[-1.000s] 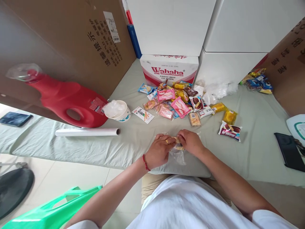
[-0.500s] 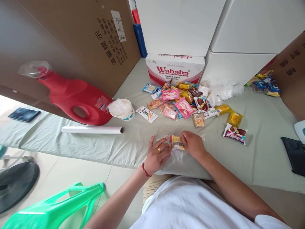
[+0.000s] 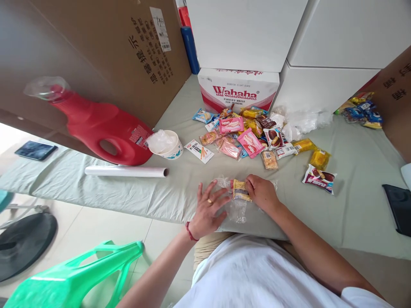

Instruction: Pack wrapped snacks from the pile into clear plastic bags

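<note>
A small yellow snack packet [image 3: 240, 191] with a dark band lies on clear plastic film [image 3: 239, 213] near the front edge of the covered surface. My right hand [image 3: 263, 193] is closed on the packet's right end, thumb and fingers pinched together. Left of the packet, my left hand [image 3: 209, 210] is open with its fingers spread, its fingertips over the film and close to the packet. Whether those fingertips touch the film, I cannot tell. Behind the hands lies a pile of wrapped snacks, among them pink wafer packets [image 3: 250, 143] and a chocolate pie packet [image 3: 319, 179].
At the left lean a red jug [image 3: 125, 124], a paper cup [image 3: 170, 149] with plastic in it and a white roll [image 3: 126, 171]. A Wahaba-style water carton [image 3: 239, 92] stands behind the snacks. A black phone [image 3: 398, 209] lies right; a green stool [image 3: 80, 273] is below left.
My left hand has drawn back slightly to the left and its fingers have spread. The right hand stays closed at the packet. The view has shifted slightly.
</note>
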`<state>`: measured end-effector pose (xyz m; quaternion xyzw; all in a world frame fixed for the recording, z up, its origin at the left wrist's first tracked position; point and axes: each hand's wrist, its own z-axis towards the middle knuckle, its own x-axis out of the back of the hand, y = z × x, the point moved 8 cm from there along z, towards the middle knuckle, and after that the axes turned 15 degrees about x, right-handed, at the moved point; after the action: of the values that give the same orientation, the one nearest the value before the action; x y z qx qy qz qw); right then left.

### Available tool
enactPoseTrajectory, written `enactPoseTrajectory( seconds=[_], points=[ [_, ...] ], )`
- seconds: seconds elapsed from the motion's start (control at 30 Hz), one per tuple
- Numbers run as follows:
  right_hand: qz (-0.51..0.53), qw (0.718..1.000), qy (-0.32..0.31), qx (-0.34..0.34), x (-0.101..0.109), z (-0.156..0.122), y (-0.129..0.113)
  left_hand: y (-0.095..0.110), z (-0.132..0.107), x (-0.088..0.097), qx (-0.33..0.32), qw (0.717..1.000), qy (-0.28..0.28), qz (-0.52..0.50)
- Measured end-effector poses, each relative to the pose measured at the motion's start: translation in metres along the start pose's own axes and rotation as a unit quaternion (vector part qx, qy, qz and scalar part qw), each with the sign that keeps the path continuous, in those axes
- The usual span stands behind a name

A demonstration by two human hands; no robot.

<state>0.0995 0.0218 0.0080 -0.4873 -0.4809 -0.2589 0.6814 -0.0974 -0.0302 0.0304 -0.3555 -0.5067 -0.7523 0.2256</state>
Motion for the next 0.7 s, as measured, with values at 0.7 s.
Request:
enactPoseTrajectory(
  seconds=[0.7],
  points=[
    [-0.014,0.999,-0.034,-0.018,-0.006,0.001,-0.001,-0.060,0.087,0.012,0.194,0.902,-0.091,-0.375]
  ],
)
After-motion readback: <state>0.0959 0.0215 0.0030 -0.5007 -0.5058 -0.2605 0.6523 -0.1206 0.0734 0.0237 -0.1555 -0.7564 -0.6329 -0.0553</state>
